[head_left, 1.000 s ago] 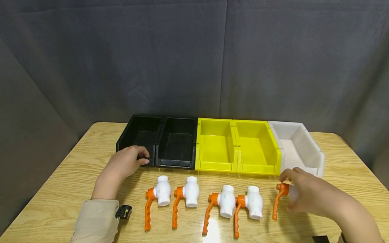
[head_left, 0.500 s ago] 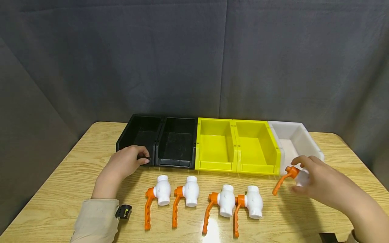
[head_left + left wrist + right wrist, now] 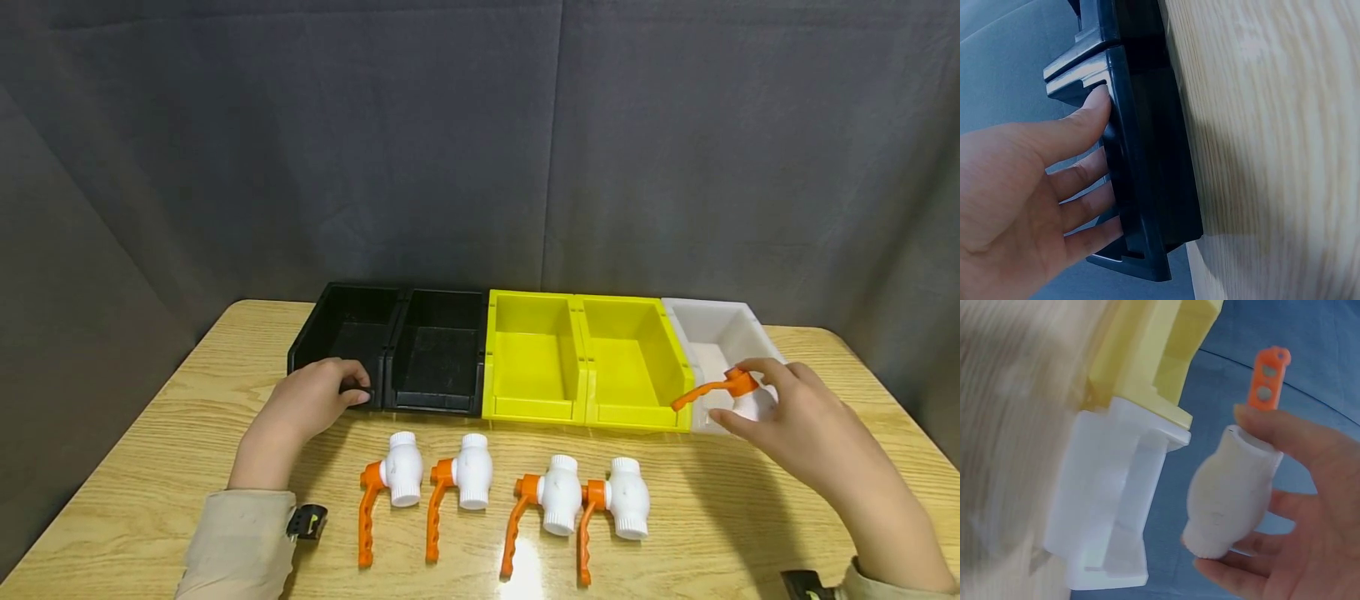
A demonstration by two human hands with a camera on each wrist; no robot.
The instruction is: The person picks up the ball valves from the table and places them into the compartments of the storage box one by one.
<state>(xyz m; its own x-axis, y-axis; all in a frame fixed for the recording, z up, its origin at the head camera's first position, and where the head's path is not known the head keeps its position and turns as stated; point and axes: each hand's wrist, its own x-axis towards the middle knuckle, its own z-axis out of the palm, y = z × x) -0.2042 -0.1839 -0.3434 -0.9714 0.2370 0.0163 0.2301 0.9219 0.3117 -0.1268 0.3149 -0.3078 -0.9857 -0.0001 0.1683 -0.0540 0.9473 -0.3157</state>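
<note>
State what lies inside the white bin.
In the head view, the white bin shows bare floor and walls toward its rear. The right grip and held valve cover part of its front; anything there is unseen.

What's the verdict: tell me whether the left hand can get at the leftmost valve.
Likely yes: once the left hand releases the leftmost black bin, nothing visible blocks its way to the leftmost valve.

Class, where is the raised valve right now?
In the head view, the raised valve is at the right, held in the right hand near the white bin.
</note>
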